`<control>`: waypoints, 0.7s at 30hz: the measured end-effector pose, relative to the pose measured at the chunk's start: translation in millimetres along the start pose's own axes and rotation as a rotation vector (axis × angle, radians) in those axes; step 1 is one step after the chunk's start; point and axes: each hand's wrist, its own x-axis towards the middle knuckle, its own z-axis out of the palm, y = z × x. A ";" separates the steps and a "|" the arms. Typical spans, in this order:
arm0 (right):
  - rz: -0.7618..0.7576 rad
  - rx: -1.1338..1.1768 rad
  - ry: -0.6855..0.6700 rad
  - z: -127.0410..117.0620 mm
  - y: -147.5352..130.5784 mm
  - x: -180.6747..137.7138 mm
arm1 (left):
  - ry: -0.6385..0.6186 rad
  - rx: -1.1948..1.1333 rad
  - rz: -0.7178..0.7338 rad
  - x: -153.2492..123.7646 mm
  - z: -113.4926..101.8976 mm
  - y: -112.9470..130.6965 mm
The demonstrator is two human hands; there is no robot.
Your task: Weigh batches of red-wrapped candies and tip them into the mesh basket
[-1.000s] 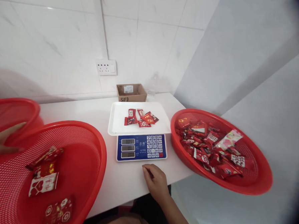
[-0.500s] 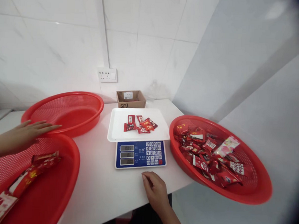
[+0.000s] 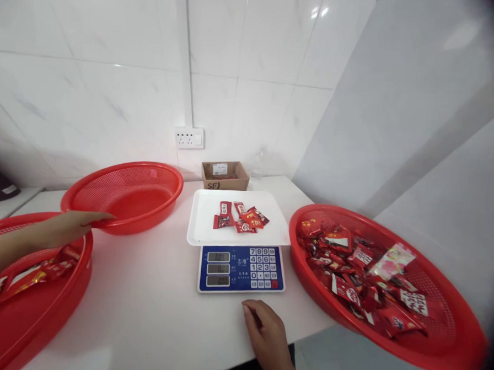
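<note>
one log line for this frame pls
left hand on rim of empty red basket | right hand curled on table before scale | wrapped candies on scale tray | candy-filled basket at right

The basket [image 3: 118,186] under the left hand [image 3: 71,226] is red plastic, a fine mesh with a smooth, glossy rim. The near basket [image 3: 37,312] and the right basket [image 3: 442,317] are the same shiny moulded mesh. The packets [image 3: 241,218] on the tray [image 3: 204,218] are crinkled, glossy film. The tray is smooth white plastic with a soft sheen. The scale [image 3: 242,267] has a glossy blue plastic face. The box [image 3: 225,175] is matt brown cardboard. The table [image 3: 149,312] is smooth, white and faintly glossy, and the tiles [image 3: 110,106] are polished and marbled.
</note>
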 end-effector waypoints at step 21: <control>-0.040 0.001 0.039 6.3 3.9 1.0 | -0.001 -0.122 0.398 37.5 12.4 192.2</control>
